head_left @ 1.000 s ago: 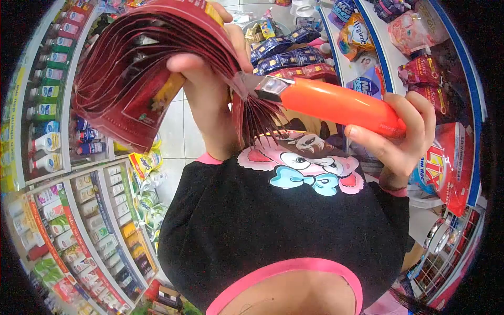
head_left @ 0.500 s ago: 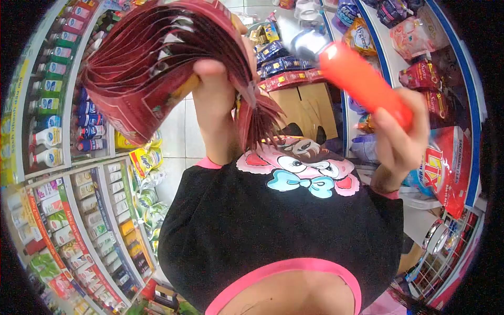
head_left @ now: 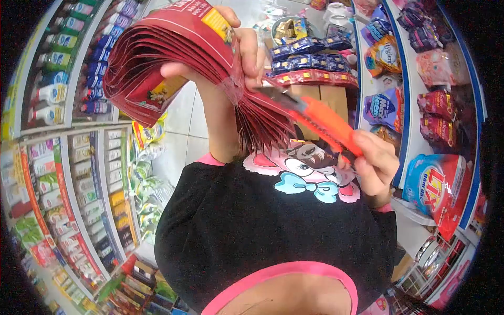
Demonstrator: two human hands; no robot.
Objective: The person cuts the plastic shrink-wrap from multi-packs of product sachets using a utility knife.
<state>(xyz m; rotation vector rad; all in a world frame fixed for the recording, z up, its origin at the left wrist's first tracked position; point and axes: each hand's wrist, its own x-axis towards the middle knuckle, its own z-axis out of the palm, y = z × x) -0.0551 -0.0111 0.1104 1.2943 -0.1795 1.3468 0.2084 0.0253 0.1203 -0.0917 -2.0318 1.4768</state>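
- The right hand (head_left: 377,161), gripping the orange box cutter (head_left: 328,122), has brought its blade (head_left: 277,96) back beside the clear band (head_left: 231,89).
- The left hand (head_left: 249,50) clasps the red sachet bundle (head_left: 176,29), still banded; blade contact is unclear.

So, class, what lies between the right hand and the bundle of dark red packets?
The orange knife spans that stretch in the head view: its handle in the right hand, its blade toward the bundle. Whether blade and bundle touch is unclear.

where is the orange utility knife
The orange utility knife is right of centre in the head view, in the right hand, its blade by the taped maroon sachet bundle.
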